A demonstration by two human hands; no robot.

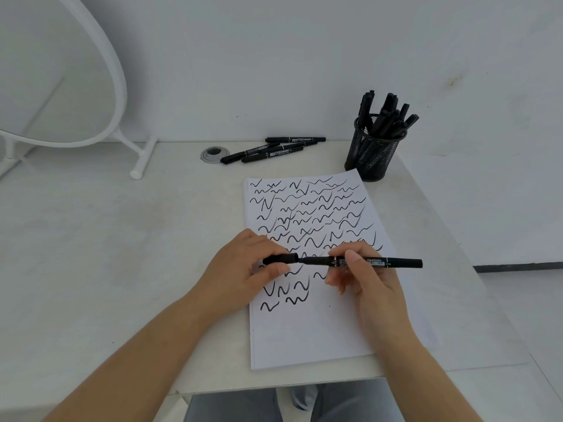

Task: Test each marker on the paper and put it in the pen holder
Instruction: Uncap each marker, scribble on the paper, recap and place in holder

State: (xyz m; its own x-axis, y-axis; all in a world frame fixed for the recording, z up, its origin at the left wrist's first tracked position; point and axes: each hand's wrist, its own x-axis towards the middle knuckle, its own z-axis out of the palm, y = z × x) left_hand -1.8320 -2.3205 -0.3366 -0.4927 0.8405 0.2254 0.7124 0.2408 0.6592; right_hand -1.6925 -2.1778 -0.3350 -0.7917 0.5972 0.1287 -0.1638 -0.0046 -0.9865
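Right hand (362, 278) pinching marker (377, 262) level above paper (307, 330), left hand (243, 272) fingers curled on cap (280, 259), cap-to-barrel junction blurred, seating unclear, tip hidden, pen holder (373, 153) at far right of bench (122, 254), marker count inside indistinct

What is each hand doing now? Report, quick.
Left hand: grips the black marker cap.
Right hand: holds the black marker barrel.

My white worktop (122, 239) carries a stack of paper (304, 336) covered in black squiggles, with a black mesh pen holder (370, 156) just beyond its far right corner. Loose markers (274, 149) lie near the far edge beside a round grommet (213, 153), and a white mirror stand (143, 159) rests at the far left.
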